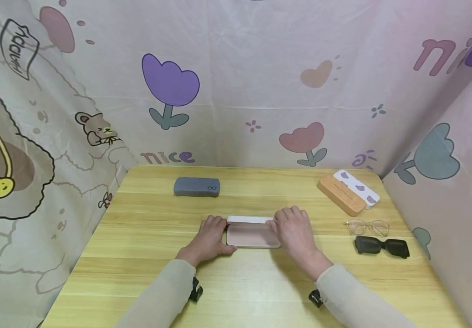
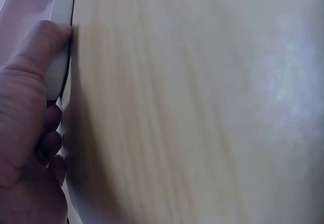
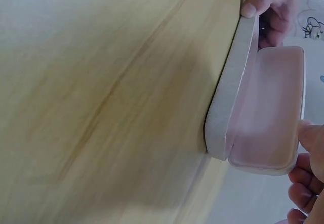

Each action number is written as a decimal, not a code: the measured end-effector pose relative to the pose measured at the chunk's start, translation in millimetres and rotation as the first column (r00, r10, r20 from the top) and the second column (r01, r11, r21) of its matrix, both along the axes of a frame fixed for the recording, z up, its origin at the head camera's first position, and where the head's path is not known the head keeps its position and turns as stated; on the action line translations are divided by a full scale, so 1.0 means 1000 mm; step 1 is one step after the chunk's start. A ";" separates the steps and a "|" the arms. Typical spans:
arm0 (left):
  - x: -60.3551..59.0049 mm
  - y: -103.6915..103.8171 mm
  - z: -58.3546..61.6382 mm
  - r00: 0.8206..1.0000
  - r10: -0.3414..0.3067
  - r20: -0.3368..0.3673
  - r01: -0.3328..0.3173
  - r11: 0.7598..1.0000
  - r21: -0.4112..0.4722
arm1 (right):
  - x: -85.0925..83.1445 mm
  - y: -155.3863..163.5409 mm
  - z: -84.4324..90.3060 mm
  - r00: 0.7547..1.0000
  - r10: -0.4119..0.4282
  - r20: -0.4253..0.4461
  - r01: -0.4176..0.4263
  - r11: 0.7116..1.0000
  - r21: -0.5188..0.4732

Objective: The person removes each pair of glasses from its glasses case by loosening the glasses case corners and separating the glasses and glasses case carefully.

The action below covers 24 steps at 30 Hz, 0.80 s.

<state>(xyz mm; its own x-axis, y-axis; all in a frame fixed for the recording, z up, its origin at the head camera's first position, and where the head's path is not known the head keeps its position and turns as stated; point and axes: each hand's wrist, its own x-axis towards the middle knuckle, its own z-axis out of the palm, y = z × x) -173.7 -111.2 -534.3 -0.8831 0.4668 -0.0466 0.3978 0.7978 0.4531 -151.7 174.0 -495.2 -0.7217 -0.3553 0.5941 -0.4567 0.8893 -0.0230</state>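
Between both hands on the table (image 1: 256, 291), the open white case (image 1: 250, 237) lies with its long axis running left to right, the left hand (image 1: 209, 239) gripping its left end, the right hand (image 1: 295, 234) pinching the raised lid (image 1: 246, 219) near its right end.

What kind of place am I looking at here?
Probably a small tabletop set up for recording, not a shop: a wood-grain table walled by printed cloth, with glasses cases, clear glasses and black sunglasses laid out, and a black band on each wrist.
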 end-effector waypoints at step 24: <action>0.000 0.001 0.000 1.000 0.001 0.002 -0.001 1.000 -0.014 | 0.007 0.002 -0.011 0.995 0.048 -0.083 -0.052 0.997 -0.053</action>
